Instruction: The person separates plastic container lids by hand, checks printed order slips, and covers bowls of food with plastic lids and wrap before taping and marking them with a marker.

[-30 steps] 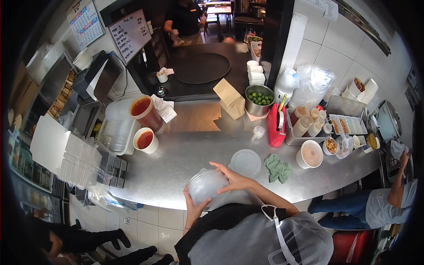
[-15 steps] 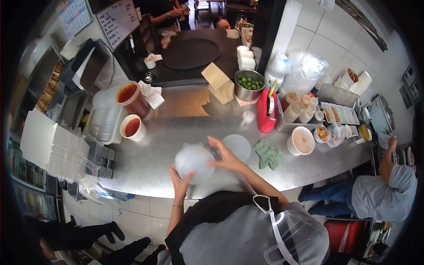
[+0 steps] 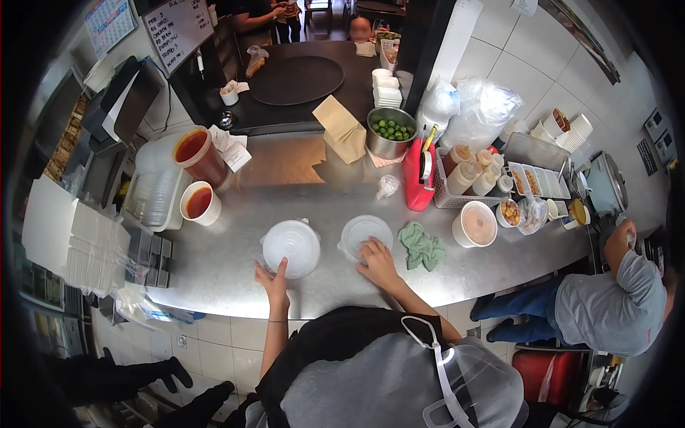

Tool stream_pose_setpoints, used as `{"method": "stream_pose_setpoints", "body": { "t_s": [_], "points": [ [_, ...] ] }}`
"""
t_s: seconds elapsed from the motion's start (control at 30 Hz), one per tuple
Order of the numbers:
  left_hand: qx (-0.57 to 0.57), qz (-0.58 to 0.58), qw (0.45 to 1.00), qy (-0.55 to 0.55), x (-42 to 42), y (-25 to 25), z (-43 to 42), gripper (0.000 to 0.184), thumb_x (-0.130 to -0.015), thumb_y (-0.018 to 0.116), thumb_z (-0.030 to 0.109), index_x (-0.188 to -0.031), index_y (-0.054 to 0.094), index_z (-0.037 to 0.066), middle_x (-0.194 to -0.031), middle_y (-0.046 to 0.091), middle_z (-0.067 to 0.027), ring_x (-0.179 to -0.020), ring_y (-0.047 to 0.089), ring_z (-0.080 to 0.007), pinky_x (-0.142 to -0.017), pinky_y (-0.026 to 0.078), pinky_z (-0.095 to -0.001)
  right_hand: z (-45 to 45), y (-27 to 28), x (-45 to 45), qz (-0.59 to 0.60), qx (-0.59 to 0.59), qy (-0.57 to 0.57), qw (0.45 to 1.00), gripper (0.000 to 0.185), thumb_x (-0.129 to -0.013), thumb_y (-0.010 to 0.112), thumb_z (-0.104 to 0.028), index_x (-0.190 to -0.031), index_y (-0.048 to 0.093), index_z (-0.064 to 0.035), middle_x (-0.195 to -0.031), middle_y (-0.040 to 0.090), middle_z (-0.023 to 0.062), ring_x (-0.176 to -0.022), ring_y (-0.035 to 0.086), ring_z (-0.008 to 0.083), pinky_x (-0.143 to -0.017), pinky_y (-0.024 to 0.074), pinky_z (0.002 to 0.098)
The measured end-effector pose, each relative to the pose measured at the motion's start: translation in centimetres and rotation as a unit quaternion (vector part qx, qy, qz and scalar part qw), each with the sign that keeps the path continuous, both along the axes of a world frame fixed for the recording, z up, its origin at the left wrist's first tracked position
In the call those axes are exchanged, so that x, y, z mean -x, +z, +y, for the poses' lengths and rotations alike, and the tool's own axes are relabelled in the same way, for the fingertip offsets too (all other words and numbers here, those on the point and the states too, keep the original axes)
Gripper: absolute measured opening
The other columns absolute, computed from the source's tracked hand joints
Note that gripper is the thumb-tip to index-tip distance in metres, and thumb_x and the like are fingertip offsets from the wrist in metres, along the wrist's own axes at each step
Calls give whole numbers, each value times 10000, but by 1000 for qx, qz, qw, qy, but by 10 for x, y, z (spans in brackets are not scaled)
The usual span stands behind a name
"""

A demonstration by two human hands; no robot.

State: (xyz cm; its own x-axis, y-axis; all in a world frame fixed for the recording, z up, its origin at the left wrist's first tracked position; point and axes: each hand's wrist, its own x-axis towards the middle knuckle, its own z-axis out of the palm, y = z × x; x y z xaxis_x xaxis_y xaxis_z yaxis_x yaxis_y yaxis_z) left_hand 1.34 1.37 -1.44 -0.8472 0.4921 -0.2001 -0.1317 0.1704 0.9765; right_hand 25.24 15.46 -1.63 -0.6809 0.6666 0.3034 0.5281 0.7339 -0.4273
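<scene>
A round, translucent white plastic container rests on the steel counter in front of me, with small tabs around its rim. My left hand grips its near left edge, thumb over the rim and fingers along the side. To the right lies a round, clear plastic lid, flat on the counter. My right hand is on the lid's near right part, fingers bent over its edge; the fingertips are partly hidden. A crumpled green cloth lies just right of the lid.
Tubs of red sauce stand left, by stacked plastic containers and white boxes. A pot of limes, a red holder, squeeze bottles and a white tub line the right. A co-worker stands far right.
The container has come down onto the counter, slightly left, from between my hands. My right hand has left it and moved right onto the lid. My left hand stays at the container.
</scene>
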Motion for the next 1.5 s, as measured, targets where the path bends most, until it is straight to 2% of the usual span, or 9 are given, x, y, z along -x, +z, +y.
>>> {"method": "stream_pose_setpoints", "body": {
  "t_s": [0.17, 0.27, 0.37, 0.47, 0.57, 0.73, 0.87, 1.07, 1.5],
  "points": [
    [49, 325, 944, -36, -24, 76, -5, 917, -759, 731, 198, -1447, 140, 61, -1428, 115, -261, -1311, 233, -417, -1067, 226, -459, 4, 39, -6, 33, 54, 6, 998, 277, -628, 695, -130, -864, 563, -74, -1011, 586, 103, -1090, 521, 320, -873, 420, 432],
    [-27, 286, 946, -151, -32, 97, -3, 898, -760, 731, 205, -1443, 165, 61, -1420, 189, -253, -1305, 255, -410, -1064, 237, -454, 13, 60, -12, 154, 229, 79, 958, 193, -708, 688, -125, -856, 586, -54, -955, 628, 74, -957, 599, 240, -816, 451, 350],
    [-83, 372, 894, -234, -50, 110, 8, 713, -784, 714, 215, -1366, 346, 31, -1294, 425, -248, -1205, 431, -357, -980, 359, -408, 15, 87, -20, 227, 592, 115, 765, 138, -799, 656, -110, -892, 612, -18, -919, 647, 32, -854, 607, 127, -772, 455, 266],
    [-45, 174, 873, -453, -57, 109, 12, 424, -832, 665, 223, -1170, 540, 1, -1012, 614, -219, -970, 607, -294, -782, 467, -359, 10, 96, -22, 226, 653, 160, 705, 130, -847, 609, -60, -957, 620, 9, -922, 634, -1, -871, 570, 58, -787, 448, 232],
    [-5, 107, 883, -457, -69, 107, 9, 265, -881, 601, 229, -973, 612, -19, -739, 632, -188, -689, 646, -291, -611, 464, -360, 1, 112, -16, 216, 568, 102, 787, 152, -844, 604, -48, -985, 626, 3, -909, 649, 30, -867, 589, 81, -794, 451, 241],
    [0, 156, 897, -414, -72, 110, 10, 254, -896, 575, 223, -946, 617, -22, -688, 614, -200, -614, 627, -307, -567, 455, -356, -19, 159, 12, 221, 256, 177, 924, 210, -825, 610, -56, -1031, 633, -20, -948, 636, 87, -886, 608, 197, -780, 463, 288],
    [-8, 152, 909, -387, -73, 100, 8, 220, -895, 599, 195, -929, 637, -19, -698, 627, -53, -644, 520, -79, -575, 425, -251, -26, 156, 29, 137, 118, 240, 954, 225, -784, 624, -53, -1007, 635, -26, -927, 601, 92, -849, 584, 281, -752, 470, 357],
    [-152, -44, 940, -302, -68, 104, 5, 195, -886, 601, 110, -1014, 634, -34, -836, 655, -28, -780, 555, -58, -675, 466, -227, -20, 157, 38, 177, 55, 171, 968, 165, -761, 638, -56, -921, 626, -20, -886, 589, 91, -814, 579, 280, -704, 471, 360],
    [-154, -70, 956, -240, -63, 106, 2, 196, -899, 570, 73, -1046, 622, -47, -893, 656, -42, -798, 569, -62, -709, 466, -203, -27, 141, 53, 209, -96, 157, 960, 201, -685, 656, 23, -885, 643, 2, -882, 605, 88, -768, 601, 248, -649, 495, 339]
  ]
}}
